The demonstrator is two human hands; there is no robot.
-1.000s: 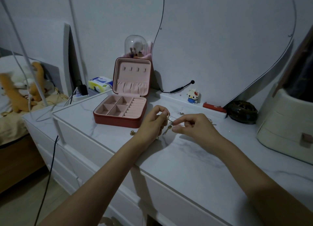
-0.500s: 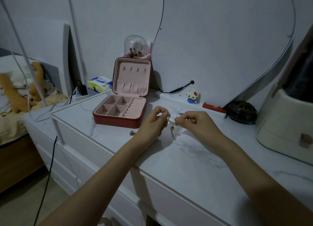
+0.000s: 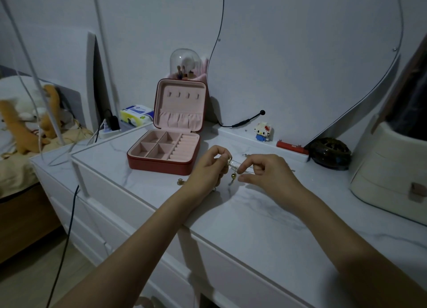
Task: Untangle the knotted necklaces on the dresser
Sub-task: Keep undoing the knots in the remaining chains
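Observation:
A thin tangle of gold and silver necklaces [image 3: 233,169] hangs between my two hands just above the white marble dresser top [image 3: 254,220]. My left hand [image 3: 209,169] pinches the chains at their left end, fingers curled round them. My right hand [image 3: 265,172] pinches a strand with thumb and forefinger a short way to the right. A small gold bead dangles below the knot. A loose chain end [image 3: 248,155] lies on the top behind my right hand. How the chains are knotted is too fine to see.
An open red jewellery box [image 3: 166,153] with pink lining stands left of my hands, a small gold piece [image 3: 180,181] in front of it. A block figurine [image 3: 263,131], a red bar [image 3: 291,147], a dark woven bowl [image 3: 330,153] and a cream case [image 3: 390,169] line the back and right.
My right hand closed in toward my left hand, then drew back a little to the right, stretching a strand between them. The dangling bead swings below.

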